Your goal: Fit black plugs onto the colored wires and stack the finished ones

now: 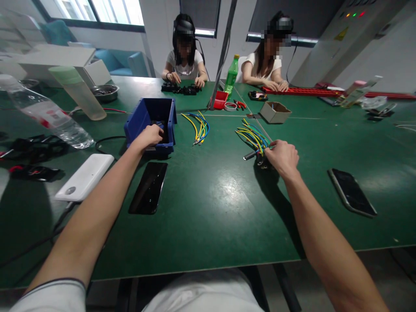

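My left hand [151, 136] reaches over the near wall of a blue plastic bin [135, 125]. Its fingertips are down among small dark parts [159, 123] and are hidden, so what they hold does not show. On the right, my right hand [283, 157] is closed at the near end of a bundle of yellow, blue and green wires [255, 138]. Dark ends of the bundle show below the fingers, and a grey sleeved end [250, 155] sticks out to the left. A second, smaller group of wires [200, 128] lies on the table just right of the bin.
A black phone [148, 188] and a white power bank [86, 177] lie near my left arm; another phone [352, 193] lies at right. Bottles stand at left. Beyond the wires are a cardboard box [275, 113] and a red bin [221, 99]. Two people work across the green table [208, 225].
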The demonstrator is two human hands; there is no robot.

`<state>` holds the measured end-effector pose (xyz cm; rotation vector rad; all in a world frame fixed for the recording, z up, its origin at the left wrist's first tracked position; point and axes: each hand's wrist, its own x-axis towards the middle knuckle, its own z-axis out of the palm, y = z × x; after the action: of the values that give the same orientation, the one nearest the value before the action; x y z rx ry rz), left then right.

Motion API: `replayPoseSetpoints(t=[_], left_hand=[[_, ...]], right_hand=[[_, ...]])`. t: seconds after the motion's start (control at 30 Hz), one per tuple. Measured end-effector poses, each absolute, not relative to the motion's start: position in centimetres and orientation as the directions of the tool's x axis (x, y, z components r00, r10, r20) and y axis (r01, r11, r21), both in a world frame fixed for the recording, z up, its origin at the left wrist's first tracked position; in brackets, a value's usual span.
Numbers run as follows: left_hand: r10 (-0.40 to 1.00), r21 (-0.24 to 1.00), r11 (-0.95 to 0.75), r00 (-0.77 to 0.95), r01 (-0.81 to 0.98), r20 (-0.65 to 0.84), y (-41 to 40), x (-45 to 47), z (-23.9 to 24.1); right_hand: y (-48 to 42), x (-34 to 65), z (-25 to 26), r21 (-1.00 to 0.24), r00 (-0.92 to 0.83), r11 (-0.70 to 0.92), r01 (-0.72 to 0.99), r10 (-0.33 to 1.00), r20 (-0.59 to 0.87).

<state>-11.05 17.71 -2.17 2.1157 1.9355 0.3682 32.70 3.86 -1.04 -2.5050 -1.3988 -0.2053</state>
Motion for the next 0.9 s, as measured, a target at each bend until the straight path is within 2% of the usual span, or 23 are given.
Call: replayPoseSetpoints(t=[0.17,0.4,0.53,0.73,0.9], left_hand=[[0.990,0.274,-0.137,0.140,0.952,0.007,17.9,-11.1,-2.4],[0.990,0.286,-0.141,0.129,0.948,0.063,17.8,-11.0,-2.4],[0.991,0.310,-0.130,0.114,0.942,0.069,17.8,-11.0,-2.4],[0.992,0.366,-0.127,0.111,0.922,0.062,17.9,-11.2,-2.6],[0.992,0.404,-0.126,0.108,0.906,0.065,17.7,-11.2,-2.5]], right_hand=[[4.0,32.6,-1.2,-0.170,0.523,-0.495,0.852,0.809,0.267],[4.1,31.4,-2.0,-0.210,0.417,-0.363,0.908,0.727,0.546],[3.8,29.6,-2.4,-0.206,0.304,-0.224,0.953,0.688,0.659],[3.6,25.5,-3.3,-0.236,0.172,-0.037,0.971,0.793,0.585],[5.3,22.0,-4.2,-0.373,0.143,0.034,0.927,0.889,0.435]])
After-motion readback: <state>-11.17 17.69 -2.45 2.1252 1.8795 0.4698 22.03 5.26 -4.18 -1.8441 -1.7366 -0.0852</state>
